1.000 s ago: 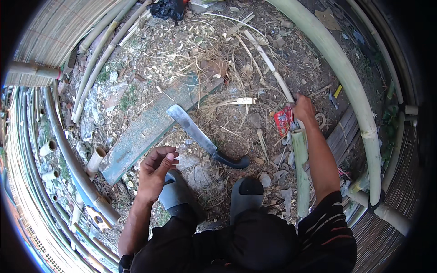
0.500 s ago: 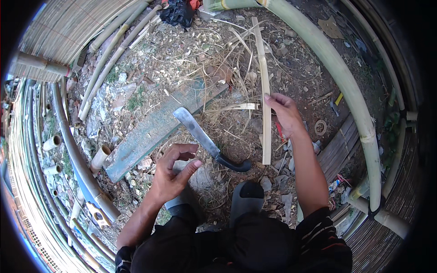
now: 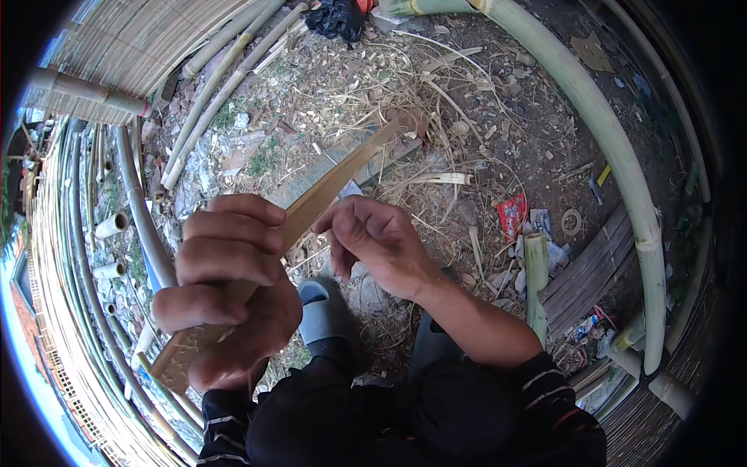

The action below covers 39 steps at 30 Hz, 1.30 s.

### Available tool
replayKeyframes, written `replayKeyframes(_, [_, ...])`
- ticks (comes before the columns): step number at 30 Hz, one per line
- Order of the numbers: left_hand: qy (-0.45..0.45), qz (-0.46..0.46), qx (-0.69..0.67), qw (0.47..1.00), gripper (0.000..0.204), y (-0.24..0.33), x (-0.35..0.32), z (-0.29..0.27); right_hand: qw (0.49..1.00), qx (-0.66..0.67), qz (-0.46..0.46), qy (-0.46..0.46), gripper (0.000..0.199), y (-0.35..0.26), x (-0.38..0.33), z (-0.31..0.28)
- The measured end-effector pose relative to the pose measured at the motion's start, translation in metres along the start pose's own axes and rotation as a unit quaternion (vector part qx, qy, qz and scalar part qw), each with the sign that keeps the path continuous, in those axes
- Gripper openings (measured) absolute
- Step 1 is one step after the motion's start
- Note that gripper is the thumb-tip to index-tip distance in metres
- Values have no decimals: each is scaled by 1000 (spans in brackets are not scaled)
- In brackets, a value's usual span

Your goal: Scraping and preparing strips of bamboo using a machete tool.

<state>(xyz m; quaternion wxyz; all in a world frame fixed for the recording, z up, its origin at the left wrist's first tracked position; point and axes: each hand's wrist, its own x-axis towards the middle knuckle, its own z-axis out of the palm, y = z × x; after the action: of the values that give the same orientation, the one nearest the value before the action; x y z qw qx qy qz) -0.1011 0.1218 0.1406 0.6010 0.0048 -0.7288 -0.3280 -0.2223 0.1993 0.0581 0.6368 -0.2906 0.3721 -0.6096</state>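
Observation:
My left hand (image 3: 233, 288) is raised close to the camera, its fingers wrapped round a long flat bamboo strip (image 3: 327, 191). The strip slants from the lower left up toward the far middle, and its near end sticks out below my palm. Beside the strip's right edge is my right hand (image 3: 377, 245), its fingers loosely bent and apart; I see nothing held in it. Whether its fingertips touch the strip, I cannot tell. A pale sliver of a machete blade (image 3: 350, 189) shows just beyond that hand; the rest is hidden. Under the strip lies a weathered plank (image 3: 299, 183), largely covered.
A thick green bamboo pole (image 3: 576, 86) curves along the right. Bamboo poles (image 3: 214, 93) lie at the far left, with several cut ends (image 3: 110, 226) nearer. A short green bamboo piece (image 3: 535, 272) is beyond my right forearm. Shavings, a red wrapper (image 3: 512, 216) and a black bag (image 3: 336, 22) litter the ground.
The bamboo strip has passed from my right hand to my left, swinging leftward and up toward the camera. My left hand has closed and risen; my right hand has moved left, over the machete.

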Motion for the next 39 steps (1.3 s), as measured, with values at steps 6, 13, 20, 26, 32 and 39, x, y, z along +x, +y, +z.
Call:
replayKeyframes(6, [157,-75,-121,977,49,39,78,-73,629,-774,18,70,66,99,-44,-64])
replayKeyframes(13, [159,1,203,966,84,-8,69,-85,702,-704,102,38,69,143,-79,-125])
replayKeyframes(20, [126,-1,99,987,42,7,85,-76,803,-577,70,134,34,103,-98,-119])
replayKeyframes(26, [125,13,30,992,43,28,93,-58,878,-452,-12,154,40,38,-84,-71])
replayKeyframes(32, [190,-2,127,974,36,29,80,-46,909,-371,-188,-19,37,-7,-17,18])
replayKeyframes(39, [146,-15,131,980,38,51,59,-63,889,-454,7,53,50,49,13,-8])
